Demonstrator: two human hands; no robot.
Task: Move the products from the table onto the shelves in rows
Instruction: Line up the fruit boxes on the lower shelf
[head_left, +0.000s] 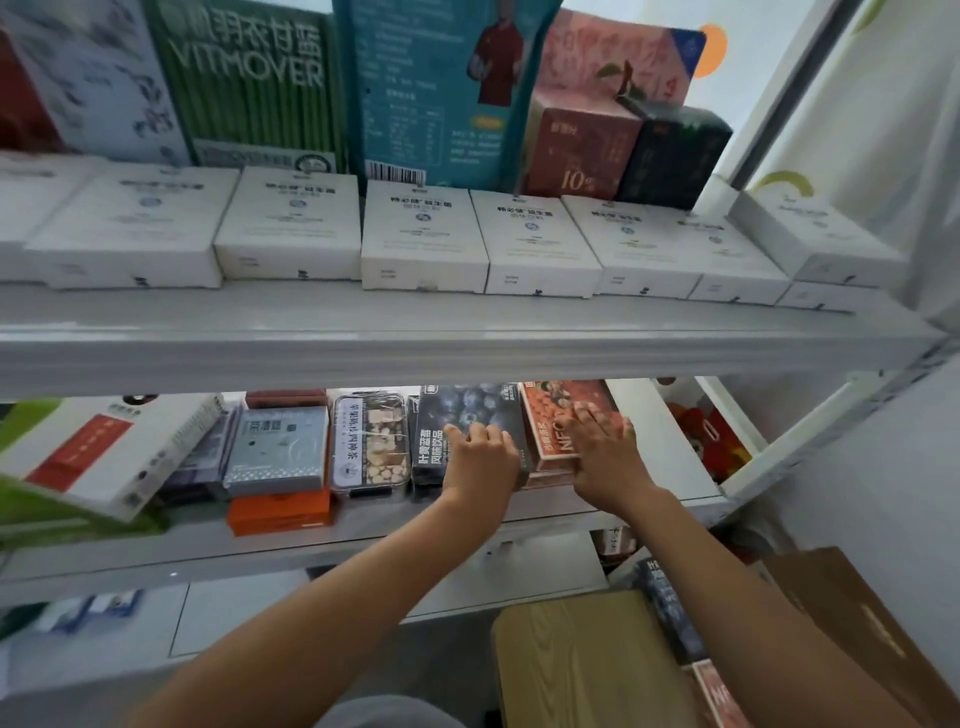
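On the middle shelf (363, 530) my left hand (480, 457) rests flat-fingered on the dark box (462, 415), while my right hand (602, 452) presses the orange box (561, 410) beside it. Both seem light, stiff cardboard, best held by their long edges. More boxes wait on the bench (582, 654).

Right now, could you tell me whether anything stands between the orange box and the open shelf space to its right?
Nothing visible does. The right hand rests on the orange box, the left hand on the dark blueberry box beside it. To the right of the orange box the lower shelf shows bare white surface up to the frame.
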